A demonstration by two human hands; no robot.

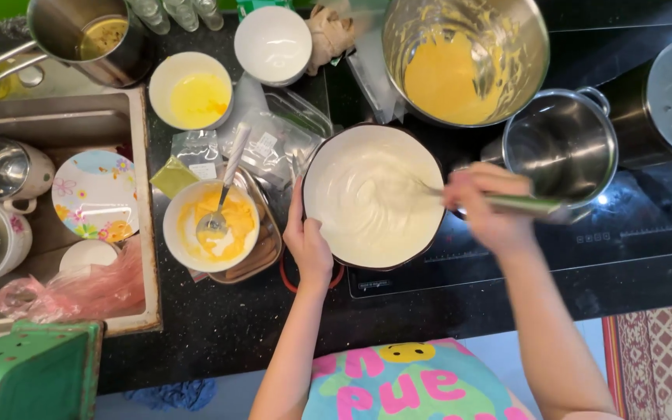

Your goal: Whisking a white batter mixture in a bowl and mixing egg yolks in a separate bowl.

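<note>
A steel bowl of yellow batter, an empty steel pot, a floral plate.

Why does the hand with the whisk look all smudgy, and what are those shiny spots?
In the head view, the right hand and the whisk are smeared by motion blur, while the left hand on the white bowl looks sharp. Light glints off the steel pot and the black cooktop.

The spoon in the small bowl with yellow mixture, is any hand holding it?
No. The spoon rests alone in the small bowl; the left hand steadies the large bowl and the right hand grips a whisk.
</note>
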